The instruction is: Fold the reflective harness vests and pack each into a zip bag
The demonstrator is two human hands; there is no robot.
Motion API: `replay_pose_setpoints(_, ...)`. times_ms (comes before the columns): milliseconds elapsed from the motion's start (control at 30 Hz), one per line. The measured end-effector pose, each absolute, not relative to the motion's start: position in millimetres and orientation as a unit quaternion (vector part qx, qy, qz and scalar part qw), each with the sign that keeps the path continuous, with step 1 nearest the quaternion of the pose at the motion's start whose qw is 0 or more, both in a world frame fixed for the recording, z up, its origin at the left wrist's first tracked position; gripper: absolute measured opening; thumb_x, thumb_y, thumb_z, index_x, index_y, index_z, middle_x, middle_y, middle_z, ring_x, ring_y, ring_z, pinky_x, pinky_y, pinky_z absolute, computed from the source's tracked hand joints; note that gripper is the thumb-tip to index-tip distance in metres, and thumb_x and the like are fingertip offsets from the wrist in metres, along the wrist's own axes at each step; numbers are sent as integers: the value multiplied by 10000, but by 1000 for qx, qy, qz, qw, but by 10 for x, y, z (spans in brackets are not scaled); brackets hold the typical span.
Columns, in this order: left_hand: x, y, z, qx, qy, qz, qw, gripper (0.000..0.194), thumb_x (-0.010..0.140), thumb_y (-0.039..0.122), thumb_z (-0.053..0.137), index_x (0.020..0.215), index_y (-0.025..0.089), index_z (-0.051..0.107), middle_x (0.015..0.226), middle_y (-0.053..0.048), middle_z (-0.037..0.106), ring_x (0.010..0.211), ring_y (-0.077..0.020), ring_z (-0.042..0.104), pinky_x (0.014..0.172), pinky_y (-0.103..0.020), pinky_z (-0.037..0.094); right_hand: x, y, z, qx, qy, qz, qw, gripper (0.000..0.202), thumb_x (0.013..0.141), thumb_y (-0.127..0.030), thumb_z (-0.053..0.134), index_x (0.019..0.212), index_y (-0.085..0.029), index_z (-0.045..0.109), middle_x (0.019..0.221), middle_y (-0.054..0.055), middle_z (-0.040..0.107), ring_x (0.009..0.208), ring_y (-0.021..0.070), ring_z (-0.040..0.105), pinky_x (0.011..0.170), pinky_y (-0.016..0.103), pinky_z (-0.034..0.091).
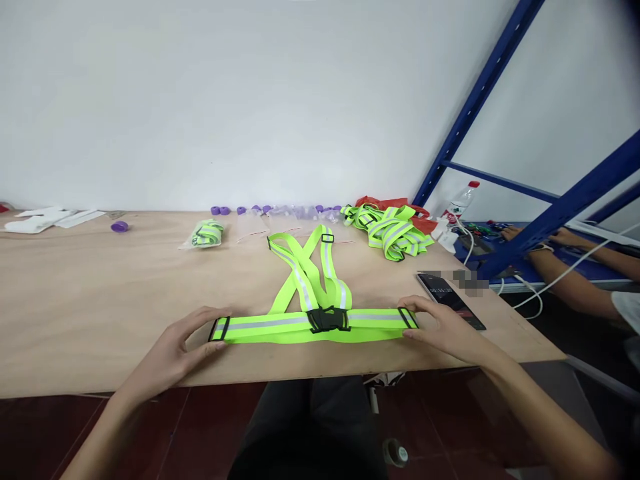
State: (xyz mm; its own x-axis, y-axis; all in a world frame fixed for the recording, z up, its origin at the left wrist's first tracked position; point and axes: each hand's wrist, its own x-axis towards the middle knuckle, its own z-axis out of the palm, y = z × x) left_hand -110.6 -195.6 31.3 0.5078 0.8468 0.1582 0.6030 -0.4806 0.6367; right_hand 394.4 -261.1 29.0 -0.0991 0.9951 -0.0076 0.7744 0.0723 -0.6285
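Note:
A neon-yellow reflective vest (270,325) made of elastic straps lies on the table near its front edge. Its waist belt is stretched out sideways, with a fastened black buckle (329,319) in the middle, and the shoulder straps cross behind it. My left hand (185,343) pinches the belt's left end at a black slider (219,329). At the right end, my right hand (440,327) pinches the belt by another black slider (407,318).
A bagged vest (207,233) lies behind, left of centre. More neon straps (395,230) are heaped back right, near a phone (450,300) and a bottle (463,200). Purple rolls (120,227) and clear bags (295,213) lie along the back. Another person's arms (575,280) show beyond the blue frame (480,100).

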Motion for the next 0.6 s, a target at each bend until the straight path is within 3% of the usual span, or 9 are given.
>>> replay_pose_setpoints(267, -1141, -2164, 167, 849, 438, 162, 246, 399, 952, 412, 584, 1341, 322, 606, 1398, -45, 614, 1295, -284, 565, 1061, -421, 498, 3783, -2810, 163, -645, -717, 227, 135, 424, 789, -458, 707, 1161, -259, 663, 1241, 106, 671, 1172, 346, 595, 994, 467, 481)
replay_pose_setpoints(467, -1230, -2343, 206, 823, 449, 183, 296, 444, 921, 428, 630, 1360, 375, 585, 1409, -3, 615, 1259, -274, 607, 1025, -378, 537, 3809, -2943, 164, -660, -678, 295, 134, 499, 735, -481, 757, 1166, -258, 643, 1251, 83, 671, 1149, 329, 611, 979, 408, 500)
replay_pose_setpoints(600, -1188, -2300, 188, 840, 445, 162, 264, 425, 924, 430, 626, 1342, 358, 606, 1376, -18, 636, 1253, -283, 605, 1030, -405, 530, 3777, -2881, 183, -664, -697, 249, 108, 471, 761, -441, 727, 1190, -265, 642, 1291, 90, 650, 1201, 336, 584, 1027, 439, 463)
